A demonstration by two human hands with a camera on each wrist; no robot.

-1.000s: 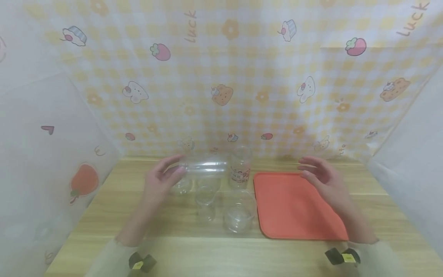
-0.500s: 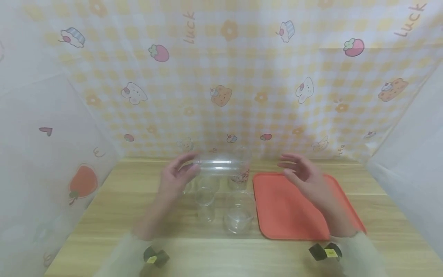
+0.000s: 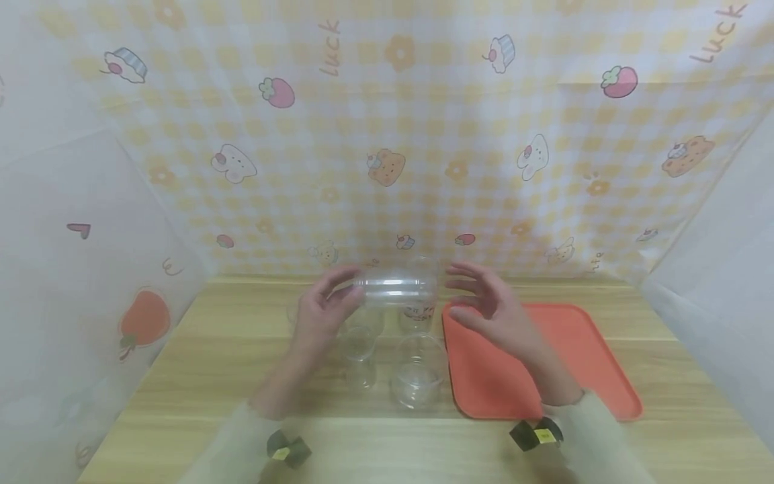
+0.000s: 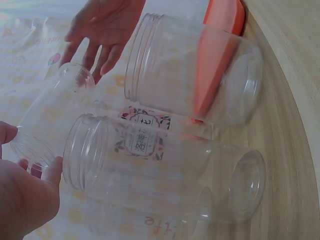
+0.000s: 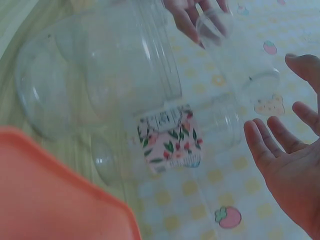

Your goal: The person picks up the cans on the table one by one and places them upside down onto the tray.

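Note:
My left hand grips a clear plastic jar by its threaded mouth end and holds it on its side above the other jars. In the left wrist view its thumb presses near the threads. My right hand faces the jar's other end with fingers apart and bent a little, holding nothing; a small gap shows between them in the right wrist view. Below stands a clear jar with a floral label, partly covered by the held jar in the head view.
A wide clear jar and a narrower one stand at the front, with more clear jars behind, hard to make out. An orange tray lies right of them on the wooden table. A patterned cloth hangs behind.
My left hand has moved right with the jar, now over the labelled one. The right hand has come left from above the tray toward the jar's free end.

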